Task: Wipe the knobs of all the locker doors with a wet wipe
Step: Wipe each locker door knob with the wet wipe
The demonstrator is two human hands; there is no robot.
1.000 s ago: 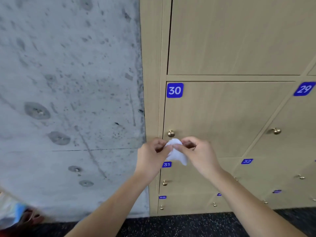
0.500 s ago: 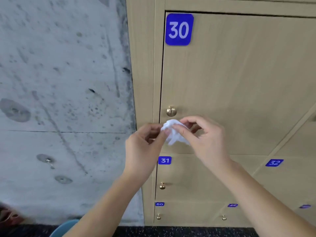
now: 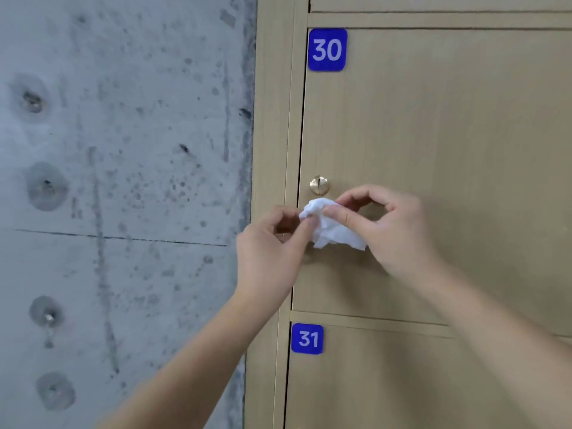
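Note:
A crumpled white wet wipe (image 3: 332, 229) is held between both hands just below the round brass knob (image 3: 319, 184) of the wooden locker door marked 30 (image 3: 433, 150). My left hand (image 3: 272, 249) pinches the wipe's left edge with thumb and forefinger. My right hand (image 3: 387, 224) pinches its upper right part, fingers curled. The wipe hangs a short way under the knob and does not touch it. The knob is bare and fully in view.
A rough grey concrete wall (image 3: 123, 181) fills the left half. The locker frame (image 3: 272, 119) runs down the middle. Below door 30 is door 31 (image 3: 402, 382) with its blue number plate (image 3: 307, 339); its knob is out of view.
The view has closed in on door 30. Both hands with the wipe have risen nearer to the knob. The lower lockers and floor have dropped out of sight.

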